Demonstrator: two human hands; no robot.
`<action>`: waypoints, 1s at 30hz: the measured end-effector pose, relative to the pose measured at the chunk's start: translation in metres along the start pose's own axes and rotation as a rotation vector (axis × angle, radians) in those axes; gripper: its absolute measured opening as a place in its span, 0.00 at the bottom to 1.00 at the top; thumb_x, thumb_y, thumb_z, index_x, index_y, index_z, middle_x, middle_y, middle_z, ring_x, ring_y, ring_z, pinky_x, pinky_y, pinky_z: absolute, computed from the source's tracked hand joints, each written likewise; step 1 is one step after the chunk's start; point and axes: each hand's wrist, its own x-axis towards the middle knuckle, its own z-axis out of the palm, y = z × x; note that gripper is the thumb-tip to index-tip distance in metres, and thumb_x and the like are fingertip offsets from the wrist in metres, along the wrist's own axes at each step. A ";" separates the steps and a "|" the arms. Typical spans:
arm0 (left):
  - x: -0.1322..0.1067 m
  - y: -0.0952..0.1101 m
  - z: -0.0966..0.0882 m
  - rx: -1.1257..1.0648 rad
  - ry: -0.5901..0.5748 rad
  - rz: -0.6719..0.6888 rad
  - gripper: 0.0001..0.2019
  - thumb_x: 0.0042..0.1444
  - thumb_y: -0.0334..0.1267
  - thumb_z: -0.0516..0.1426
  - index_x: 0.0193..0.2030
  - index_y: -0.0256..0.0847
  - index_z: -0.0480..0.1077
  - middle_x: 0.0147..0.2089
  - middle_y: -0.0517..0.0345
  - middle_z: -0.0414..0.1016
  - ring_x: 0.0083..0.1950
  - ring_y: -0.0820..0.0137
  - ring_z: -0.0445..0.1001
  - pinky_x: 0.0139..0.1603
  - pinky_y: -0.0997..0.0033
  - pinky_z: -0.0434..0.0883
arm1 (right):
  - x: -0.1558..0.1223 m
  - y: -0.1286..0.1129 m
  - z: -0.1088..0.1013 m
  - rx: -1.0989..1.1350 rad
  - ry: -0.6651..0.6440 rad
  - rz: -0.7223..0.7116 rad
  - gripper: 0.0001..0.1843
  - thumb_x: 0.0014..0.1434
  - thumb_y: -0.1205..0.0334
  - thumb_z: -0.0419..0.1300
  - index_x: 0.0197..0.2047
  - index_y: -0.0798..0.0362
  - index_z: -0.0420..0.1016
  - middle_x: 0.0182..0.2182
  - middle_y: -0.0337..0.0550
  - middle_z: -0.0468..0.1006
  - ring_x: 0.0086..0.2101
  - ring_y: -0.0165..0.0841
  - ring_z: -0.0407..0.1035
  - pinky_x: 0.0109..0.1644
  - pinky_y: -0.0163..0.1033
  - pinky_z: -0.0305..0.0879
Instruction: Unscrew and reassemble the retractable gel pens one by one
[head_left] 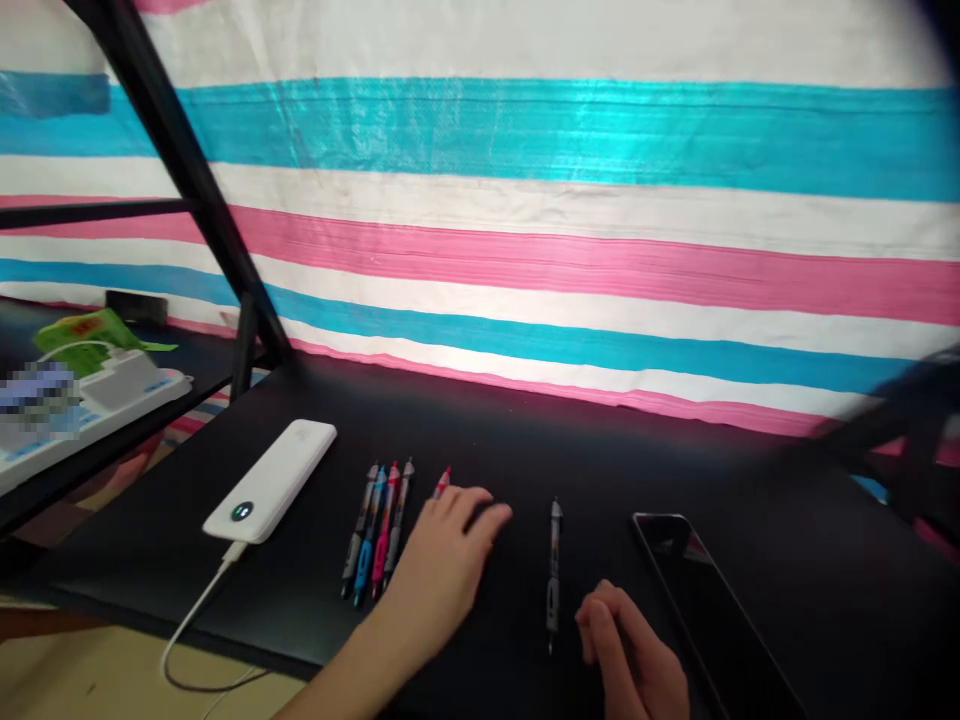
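Observation:
My left hand (446, 555) lies palm down over a red pen (442, 482), whose upper end shows beyond the knuckles; the rest is hidden beneath. Thumb and forefinger are apart, with nothing visible between them. To the left, a grey pen (360, 530), a blue pen (370, 535), a pink-red pen (386, 530) and another grey pen (399, 520) lie side by side. My right hand (634, 655) rests with its fingers curled closed, no object showing in them. Just left of it, a single grey pen (553, 575) lies apart, pointing away from me.
A white power bank (274, 480) with a plugged-in white cable (191, 625) lies left on the black table (480, 420). A black phone (712, 610) is at the right. A power strip (112, 410) stands on another surface beyond a black metal frame (180, 150). Striped sheeting (562, 250) hangs behind.

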 end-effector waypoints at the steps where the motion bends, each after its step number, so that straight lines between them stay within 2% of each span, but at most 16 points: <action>1: -0.001 0.010 0.008 -0.005 -0.040 0.094 0.25 0.59 0.21 0.56 0.59 0.52 0.72 0.60 0.50 0.76 0.57 0.53 0.73 0.53 0.52 0.72 | 0.000 0.000 -0.001 0.009 0.035 0.006 0.24 0.70 0.44 0.54 0.26 0.50 0.70 0.19 0.35 0.63 0.20 0.31 0.61 0.23 0.34 0.57; 3: -0.002 0.024 0.025 0.081 -0.109 0.309 0.22 0.63 0.28 0.59 0.62 0.53 0.70 0.66 0.46 0.71 0.63 0.49 0.70 0.55 0.49 0.71 | -0.001 0.002 -0.003 0.031 0.087 0.014 0.24 0.70 0.44 0.54 0.27 0.50 0.70 0.19 0.35 0.63 0.20 0.31 0.60 0.23 0.34 0.56; 4: -0.002 0.028 0.032 0.099 -0.110 0.356 0.17 0.65 0.33 0.59 0.58 0.52 0.72 0.66 0.46 0.71 0.64 0.50 0.69 0.56 0.49 0.70 | -0.001 0.003 -0.004 0.045 0.099 0.015 0.24 0.70 0.45 0.53 0.27 0.50 0.70 0.19 0.34 0.63 0.20 0.30 0.59 0.23 0.34 0.56; 6: -0.003 0.031 0.043 0.115 -0.074 0.394 0.06 0.66 0.36 0.60 0.47 0.48 0.76 0.65 0.47 0.72 0.65 0.51 0.68 0.58 0.50 0.69 | 0.000 0.003 -0.005 0.069 0.102 0.014 0.24 0.71 0.46 0.53 0.27 0.50 0.70 0.19 0.34 0.62 0.20 0.30 0.59 0.24 0.34 0.57; 8: -0.003 0.029 0.047 0.104 -0.028 0.420 0.03 0.66 0.36 0.60 0.41 0.45 0.75 0.62 0.49 0.75 0.65 0.53 0.69 0.60 0.51 0.66 | 0.002 0.002 -0.004 0.068 0.089 0.009 0.23 0.71 0.48 0.52 0.27 0.50 0.70 0.19 0.33 0.62 0.20 0.30 0.60 0.25 0.33 0.58; 10: -0.004 0.025 0.045 0.067 -0.013 0.448 0.03 0.66 0.35 0.59 0.40 0.44 0.74 0.54 0.53 0.79 0.60 0.57 0.72 0.64 0.51 0.62 | 0.003 -0.001 -0.001 0.047 0.070 0.004 0.22 0.72 0.50 0.52 0.28 0.50 0.70 0.20 0.33 0.64 0.21 0.30 0.61 0.26 0.33 0.59; 13: -0.007 0.023 0.033 0.029 -0.033 0.458 0.07 0.68 0.30 0.55 0.44 0.43 0.73 0.37 0.60 0.79 0.42 0.65 0.76 0.65 0.51 0.59 | 0.007 -0.006 0.003 0.024 0.019 -0.019 0.17 0.72 0.51 0.51 0.35 0.50 0.73 0.25 0.35 0.69 0.25 0.31 0.66 0.29 0.33 0.62; 16: -0.008 0.024 0.018 0.063 0.027 0.461 0.10 0.67 0.26 0.52 0.45 0.41 0.73 0.32 0.59 0.76 0.34 0.67 0.73 0.57 0.54 0.64 | 0.009 -0.009 0.006 -0.043 -0.078 -0.060 0.16 0.72 0.53 0.51 0.36 0.50 0.73 0.27 0.37 0.72 0.27 0.32 0.68 0.31 0.33 0.63; 19: -0.006 0.026 0.008 0.083 0.108 0.489 0.10 0.67 0.25 0.52 0.43 0.39 0.73 0.33 0.57 0.77 0.34 0.67 0.73 0.50 0.58 0.64 | 0.011 -0.008 0.007 -0.128 -0.177 -0.158 0.19 0.72 0.56 0.50 0.30 0.50 0.71 0.26 0.38 0.73 0.27 0.32 0.69 0.30 0.33 0.64; 23: -0.005 0.023 0.001 0.095 0.122 0.481 0.08 0.67 0.26 0.53 0.44 0.38 0.73 0.34 0.56 0.80 0.34 0.65 0.74 0.45 0.59 0.62 | 0.014 -0.004 0.004 -0.178 -0.268 -0.276 0.17 0.72 0.60 0.51 0.31 0.50 0.72 0.25 0.39 0.76 0.26 0.32 0.71 0.29 0.32 0.66; 25: -0.006 0.021 0.000 0.122 0.121 0.458 0.07 0.68 0.27 0.53 0.45 0.39 0.72 0.34 0.56 0.80 0.34 0.64 0.75 0.44 0.58 0.62 | 0.014 0.000 0.003 -0.209 -0.264 -0.312 0.15 0.71 0.60 0.53 0.33 0.50 0.75 0.26 0.39 0.77 0.26 0.33 0.72 0.31 0.33 0.69; 27: -0.008 0.019 0.001 0.158 0.113 0.434 0.07 0.69 0.30 0.52 0.43 0.39 0.72 0.31 0.57 0.79 0.31 0.63 0.74 0.39 0.59 0.62 | 0.014 0.004 0.002 -0.218 -0.229 -0.352 0.11 0.70 0.61 0.55 0.36 0.49 0.77 0.27 0.38 0.79 0.25 0.33 0.73 0.38 0.36 0.72; 29: -0.011 0.018 0.002 0.172 0.038 0.393 0.10 0.70 0.33 0.51 0.38 0.39 0.71 0.28 0.58 0.76 0.27 0.64 0.73 0.31 0.61 0.60 | 0.014 0.009 0.003 -0.196 -0.189 -0.392 0.08 0.68 0.62 0.58 0.39 0.49 0.78 0.27 0.38 0.81 0.25 0.33 0.74 0.43 0.39 0.73; 30: -0.013 0.018 0.002 0.171 -0.014 0.374 0.11 0.70 0.33 0.50 0.35 0.40 0.70 0.27 0.58 0.74 0.25 0.65 0.72 0.28 0.62 0.57 | 0.013 0.011 0.004 -0.176 -0.172 -0.407 0.07 0.68 0.63 0.59 0.39 0.48 0.78 0.27 0.38 0.81 0.25 0.34 0.74 0.43 0.39 0.73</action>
